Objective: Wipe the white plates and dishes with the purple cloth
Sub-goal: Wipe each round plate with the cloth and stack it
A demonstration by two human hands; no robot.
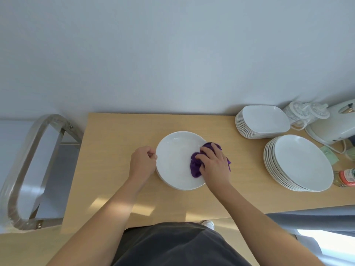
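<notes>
The plate [176, 160] being wiped lies in the middle of the table [115, 141], and it seems to sit on one or two more plates, whose edges show under its near left rim. The left hand [143, 162] has its fingers curled in, pinching the left rim to steady it. The right hand [213, 162] lies over the bunched cloth [196, 167], fingers bent around the wad and pressing it down on the right side of the plate, with some cloth hanging past the rim.

That's where I'd worry. The push lands close to the edge rather than the centre, so a hard stroke could rock the top plate or skate it across the one below, glazed on glazed. Only that small pinch on the far side holds it, and if it slips the plate could slide toward the near edge of the table.

The round stack [301, 164] to the right looks fanned out, not squared up, with a bottle [345, 177] just beside it. A wide sweep of the right elbow, or setting a plate down carelessly, might shift it. The square stack [263, 120] behind stands neater, well apart from the hands
</notes>
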